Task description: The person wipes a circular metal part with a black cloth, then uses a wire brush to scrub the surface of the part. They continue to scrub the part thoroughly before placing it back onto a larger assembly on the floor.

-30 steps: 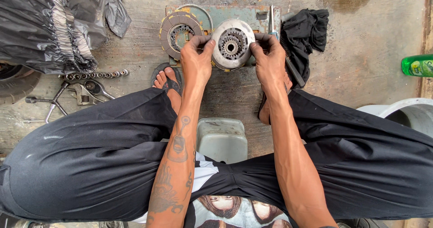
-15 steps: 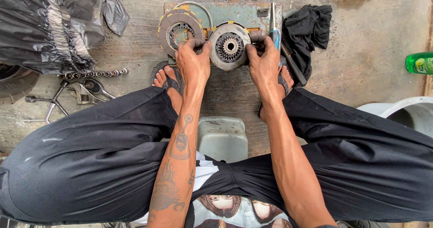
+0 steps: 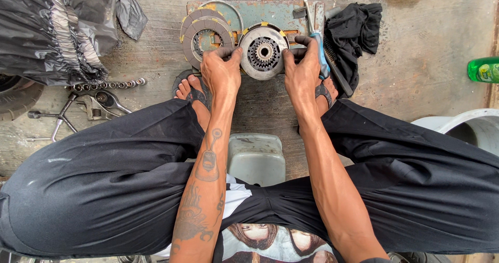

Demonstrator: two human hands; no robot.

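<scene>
The clutch hub (image 3: 263, 52) is dull silver with a dark toothed centre. Left of it, the friction plates (image 3: 207, 34) are grey-brown — yellow flecks at their rims. Behind it, the tray (image 3: 270, 13) is pale teal with rust patches. Right of the hub lie a black cloth (image 3: 353, 31) and, further right, a green bottle (image 3: 483, 69). Far left, a glossy grey cover (image 3: 52, 29).
</scene>
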